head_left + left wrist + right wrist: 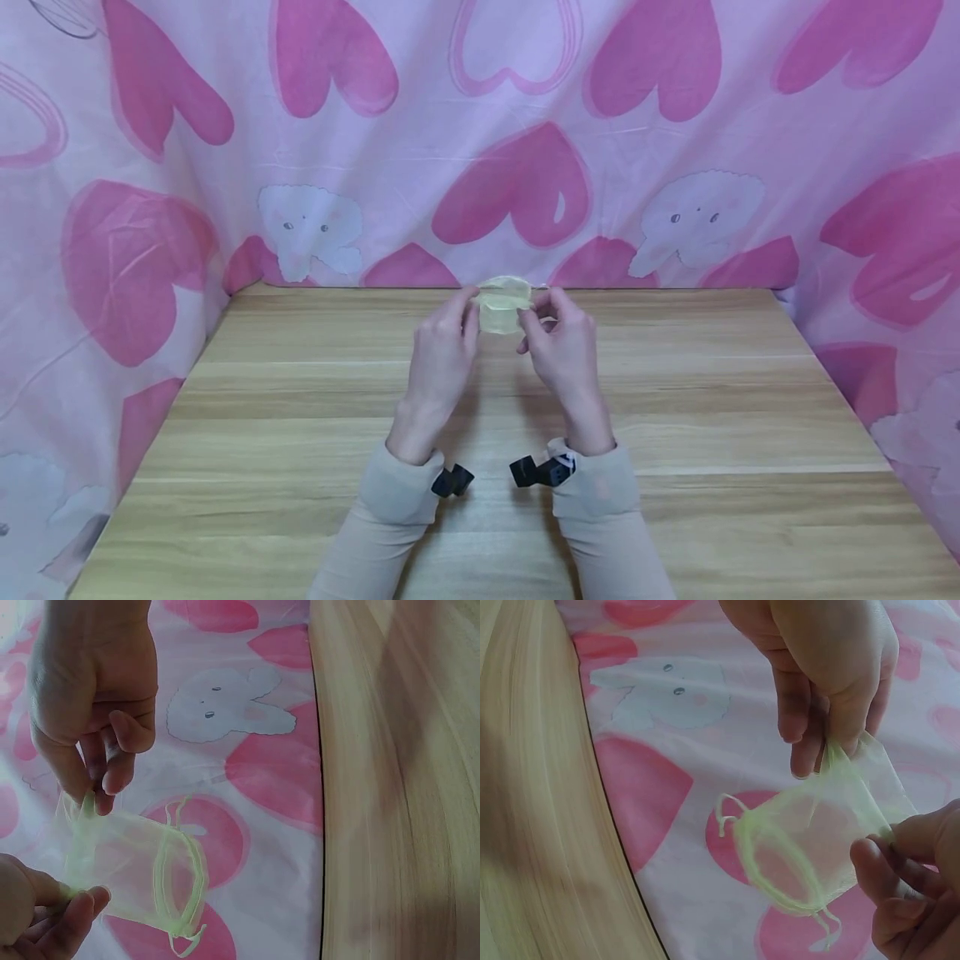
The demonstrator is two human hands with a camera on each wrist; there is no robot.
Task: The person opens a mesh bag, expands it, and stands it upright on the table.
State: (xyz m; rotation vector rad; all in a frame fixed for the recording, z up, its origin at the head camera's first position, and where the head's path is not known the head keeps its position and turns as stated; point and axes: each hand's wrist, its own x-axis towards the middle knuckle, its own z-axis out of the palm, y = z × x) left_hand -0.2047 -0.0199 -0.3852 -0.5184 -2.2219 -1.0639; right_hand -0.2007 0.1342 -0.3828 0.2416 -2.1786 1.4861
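A sheer, pale yellow-green drawstring pouch point(504, 310) hangs between both hands above the far part of the table. My left hand point(441, 354) pinches one side of it between thumb and fingers; my right hand point(564, 350) pinches the opposite side. In the left wrist view, the pouch point(124, 859) is spread and its gathered mouth stands wide. Thin cords point(829, 930) loop out from both ends of that mouth in the right wrist view. Through the fabric, no contents show.
A wood-grain table point(495, 542) lies beneath the hands. Pink cloth with hearts and white cartoon animals point(311, 225) hangs behind it and along both sides. Black wrist cameras point(542, 472) are strapped over the pale sleeves.
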